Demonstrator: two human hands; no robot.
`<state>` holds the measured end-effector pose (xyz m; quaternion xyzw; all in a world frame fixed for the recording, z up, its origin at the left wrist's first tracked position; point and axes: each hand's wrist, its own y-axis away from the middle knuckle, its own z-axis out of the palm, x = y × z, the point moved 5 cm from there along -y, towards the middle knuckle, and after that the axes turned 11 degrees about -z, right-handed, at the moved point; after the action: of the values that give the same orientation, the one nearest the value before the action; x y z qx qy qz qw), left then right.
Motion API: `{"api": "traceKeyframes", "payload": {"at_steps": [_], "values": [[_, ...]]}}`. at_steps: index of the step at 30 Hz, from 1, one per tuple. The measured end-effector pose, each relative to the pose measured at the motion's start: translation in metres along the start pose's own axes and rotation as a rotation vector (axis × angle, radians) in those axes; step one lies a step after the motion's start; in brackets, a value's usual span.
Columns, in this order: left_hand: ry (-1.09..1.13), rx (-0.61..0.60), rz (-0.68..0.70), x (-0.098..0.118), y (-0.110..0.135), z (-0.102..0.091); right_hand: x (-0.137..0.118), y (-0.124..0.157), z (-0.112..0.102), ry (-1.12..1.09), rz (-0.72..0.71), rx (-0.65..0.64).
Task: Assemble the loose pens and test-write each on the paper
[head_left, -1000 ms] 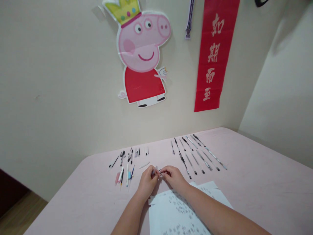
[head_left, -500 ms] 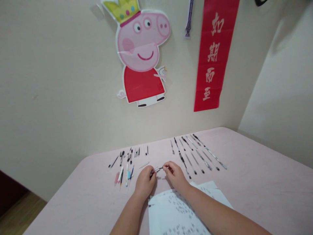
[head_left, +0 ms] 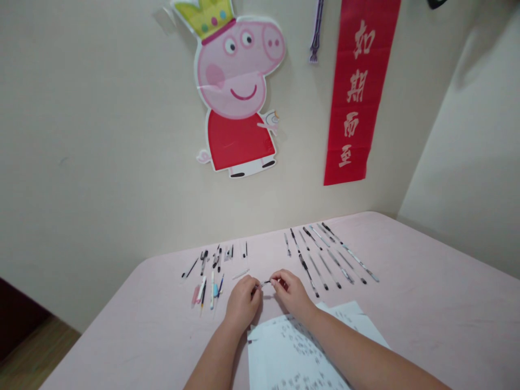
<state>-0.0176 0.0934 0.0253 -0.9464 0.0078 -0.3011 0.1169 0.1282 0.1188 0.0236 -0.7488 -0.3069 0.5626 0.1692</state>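
Pink cloth covers the bench (head_left: 117, 319); above it, a slim pen piece (head_left: 266, 281) spans your left hand (head_left: 244, 299) and right hand (head_left: 293, 292), each grip pinched narrow on 1 end, apparently keeping it aligned. Pen parts (head_left: 220, 261) lie left, pens (head_left: 307, 274) right, seemingly spaced so each stays distinct; written sheets (head_left: 264, 357) lie nearest you; no container shows

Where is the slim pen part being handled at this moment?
Low and near the middle of the head view, the slim pen part spans the gap between left hand and right hand, just beyond the written-on paper.
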Motion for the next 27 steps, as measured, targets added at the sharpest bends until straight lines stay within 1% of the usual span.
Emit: {"api": "traceKeyframes", "payload": {"at_steps": [7,11,18,22,27], "values": [[-0.032,-0.020,0.006,0.002,0.001,0.001,0.002,0.000,0.001,-0.025,-0.002,-0.012],[-0.032,-0.036,0.008,0.001,0.000,0.003,0.005,0.001,0.002,-0.026,0.021,-0.013],[-0.032,-0.040,0.019,-0.001,0.000,0.005,0.007,0.002,0.004,-0.034,0.023,-0.017],[-0.011,-0.037,0.034,-0.001,0.000,0.005,0.010,0.002,0.004,-0.048,0.058,-0.016],[-0.001,-0.017,-0.009,-0.006,-0.002,0.003,0.011,0.002,0.004,-0.051,0.076,-0.005]]}}
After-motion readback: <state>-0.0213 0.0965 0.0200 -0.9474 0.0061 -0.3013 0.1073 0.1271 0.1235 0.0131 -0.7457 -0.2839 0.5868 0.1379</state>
